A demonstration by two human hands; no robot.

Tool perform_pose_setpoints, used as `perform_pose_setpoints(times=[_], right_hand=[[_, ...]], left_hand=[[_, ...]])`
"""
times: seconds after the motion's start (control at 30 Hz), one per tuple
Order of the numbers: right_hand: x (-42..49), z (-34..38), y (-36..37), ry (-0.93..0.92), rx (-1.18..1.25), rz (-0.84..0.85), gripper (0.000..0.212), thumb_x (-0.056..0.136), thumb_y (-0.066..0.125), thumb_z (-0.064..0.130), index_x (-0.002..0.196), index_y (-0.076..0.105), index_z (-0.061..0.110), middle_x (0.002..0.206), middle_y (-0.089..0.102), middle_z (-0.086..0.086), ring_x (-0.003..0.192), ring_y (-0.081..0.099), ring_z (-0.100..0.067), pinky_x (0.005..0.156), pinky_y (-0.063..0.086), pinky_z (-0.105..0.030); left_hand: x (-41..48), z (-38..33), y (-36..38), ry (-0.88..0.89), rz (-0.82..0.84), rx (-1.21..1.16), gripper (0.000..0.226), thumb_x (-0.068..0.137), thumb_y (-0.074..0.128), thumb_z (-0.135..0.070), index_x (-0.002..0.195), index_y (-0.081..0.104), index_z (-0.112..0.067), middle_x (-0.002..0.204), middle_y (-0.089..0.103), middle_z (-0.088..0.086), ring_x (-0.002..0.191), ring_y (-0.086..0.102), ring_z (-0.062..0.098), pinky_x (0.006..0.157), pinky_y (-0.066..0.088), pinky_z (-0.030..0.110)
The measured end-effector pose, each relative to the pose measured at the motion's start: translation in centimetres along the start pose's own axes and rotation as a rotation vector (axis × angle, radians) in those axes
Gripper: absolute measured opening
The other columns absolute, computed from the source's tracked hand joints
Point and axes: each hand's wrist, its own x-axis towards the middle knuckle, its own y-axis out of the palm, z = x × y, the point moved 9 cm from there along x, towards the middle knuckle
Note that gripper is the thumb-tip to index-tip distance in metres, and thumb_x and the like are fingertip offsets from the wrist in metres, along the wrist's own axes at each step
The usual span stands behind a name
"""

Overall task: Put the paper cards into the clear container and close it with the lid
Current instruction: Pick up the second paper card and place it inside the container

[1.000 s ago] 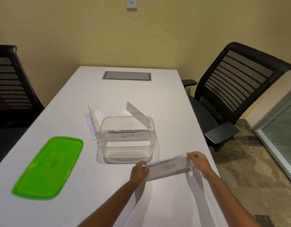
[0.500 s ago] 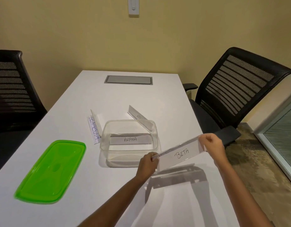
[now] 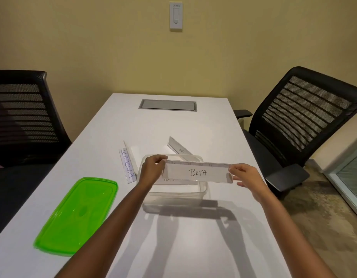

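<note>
White bench (image 3: pixel 173 127): both hands, left (image 3: pixel 152 170) and right (image 3: pixel 244 177), pinch the BETA card (image 3: pixel 197 173) above the clear container (image 3: pixel 201 189); green lid (image 3: pixel 77 215) at eight o'clock.

Two bare forearms enter from the 6 o'clock edge, one toward 7 o'clock and one toward 5 o'clock, with no sleeve reaching the visible part. The left hand (image 3: pixel 152 171) and the right hand (image 3: pixel 246 177) carry no glove, ring, watch or band on any part that shows.
</note>
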Motion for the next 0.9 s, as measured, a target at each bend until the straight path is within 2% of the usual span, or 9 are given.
perform_pose_setpoints(times=[0.1,0.2,0.27,0.3,0.37,0.47,0.6,0.73,0.9], right_hand=[[0.7,0.3,3.0,0.022,-0.039,0.066,0.017,0.092,0.055,0.014,0.104,0.063,0.004,0.098,0.061,-0.009,0.081,0.058,-0.020,0.061,0.044,-0.022],[1.6,0.2,5.6,0.035,-0.095,0.111,0.025,0.091,0.055,0.012,0.104,0.064,-0.007,0.092,0.060,-0.011,0.077,0.056,-0.020,0.061,0.046,-0.020],[2.2,0.2,6.9,0.044,-0.132,0.117,0.035,0.090,0.056,0.011,0.108,0.058,-0.019,0.089,0.056,-0.014,0.078,0.054,-0.022,0.070,0.050,-0.025],[2.3,0.3,7.5,0.051,-0.155,0.116,0.038,0.090,0.056,0.012,0.112,0.055,-0.019,0.092,0.056,-0.016,0.079,0.055,-0.024,0.077,0.051,-0.030],[2.4,0.6,8.4,0.063,-0.217,0.105,0.046,0.090,0.058,0.016,0.129,0.049,-0.006,0.116,0.059,-0.018,0.090,0.062,-0.029,0.094,0.052,-0.037],[2.8,1.5,9.6,0.015,-0.395,0.122,0.052,0.089,0.058,0.015,0.138,0.043,0.007,0.137,0.052,-0.017,0.114,0.059,-0.033,0.103,0.047,-0.041],[3.2,1.4,11.4,-0.013,-0.703,0.187,0.050,0.085,0.058,0.004,0.133,0.050,0.011,0.137,0.054,-0.015,0.122,0.054,-0.029,0.100,0.044,-0.031],[3.3,0.8,12.7,0.008,-0.913,0.187,0.041,0.088,0.048,0.003,0.129,0.054,0.010,0.133,0.054,-0.017,0.121,0.053,-0.032,0.102,0.045,-0.035],[3.7,0.2,14.0,0.033,-0.979,0.160,0.035,0.092,0.043,0.006,0.125,0.054,0.005,0.131,0.056,-0.017,0.121,0.053,-0.033,0.098,0.046,-0.036]], left_hand=[[0.4,1.7,-1.9,-0.065,-0.010,0.083,0.029,0.093,0.048,-0.006,0.116,0.064,0.002,0.122,0.066,0.022,0.113,0.060,0.036,0.100,0.047,0.041],[0.7,3.3,-3.1,-0.107,0.012,0.262,0.034,0.094,0.048,-0.012,0.123,0.062,-0.001,0.127,0.064,0.017,0.120,0.058,0.030,0.101,0.043,0.033],[0.8,4.0,-3.5,-0.133,0.015,0.339,0.036,0.093,0.048,-0.013,0.126,0.059,-0.003,0.131,0.061,0.015,0.123,0.055,0.028,0.102,0.042,0.030],[0.9,4.3,-3.5,-0.144,0.024,0.364,0.037,0.093,0.048,-0.013,0.127,0.058,-0.003,0.133,0.060,0.016,0.124,0.055,0.027,0.102,0.041,0.029],[1.2,4.8,-3.2,-0.162,0.052,0.395,0.037,0.093,0.048,-0.013,0.128,0.057,-0.003,0.134,0.058,0.017,0.124,0.054,0.027,0.102,0.041,0.030],[1.7,5.6,-2.4,-0.198,0.103,0.429,0.036,0.091,0.048,-0.011,0.125,0.058,-0.005,0.135,0.056,0.017,0.125,0.052,0.028,0.102,0.041,0.029],[2.4,6.4,-0.8,-0.229,0.183,0.514,0.035,0.091,0.046,-0.009,0.125,0.056,-0.003,0.136,0.054,0.017,0.129,0.046,0.030,0.104,0.040,0.032],[2.9,7.0,0.8,-0.260,0.263,0.666,0.038,0.091,0.043,-0.007,0.127,0.053,0.000,0.135,0.056,0.018,0.128,0.048,0.033,0.105,0.040,0.033],[3.1,8.3,2.2,-0.302,0.316,0.804,0.041,0.092,0.042,-0.009,0.131,0.048,0.003,0.132,0.060,0.017,0.124,0.055,0.030,0.105,0.041,0.033]])
